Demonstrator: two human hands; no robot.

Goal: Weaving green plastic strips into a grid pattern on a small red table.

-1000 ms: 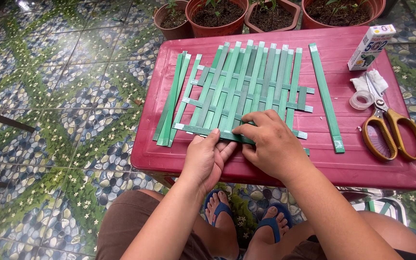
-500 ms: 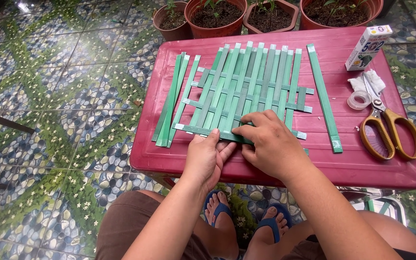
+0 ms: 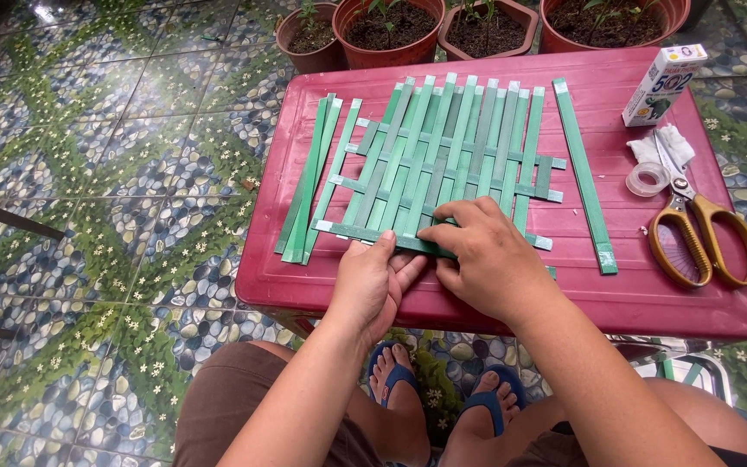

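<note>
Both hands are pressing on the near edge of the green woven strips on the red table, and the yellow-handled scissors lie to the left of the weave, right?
Not quite. The head view shows the yellow-handled scissors lying to the right of the green woven strips, beside a tape roll. The rest holds: the left hand and right hand both press on the weave's near edge on the red table.

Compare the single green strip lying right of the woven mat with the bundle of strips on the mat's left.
The single strip lies alone and flat; the left bundle is several strips stacked and overlapping. The single strip's far end tilts toward the mat from the right; the bundle's tilts toward it from the left. Both are long, green, unwoven, resting on the red table, untouched by the left hand or right hand.
</note>
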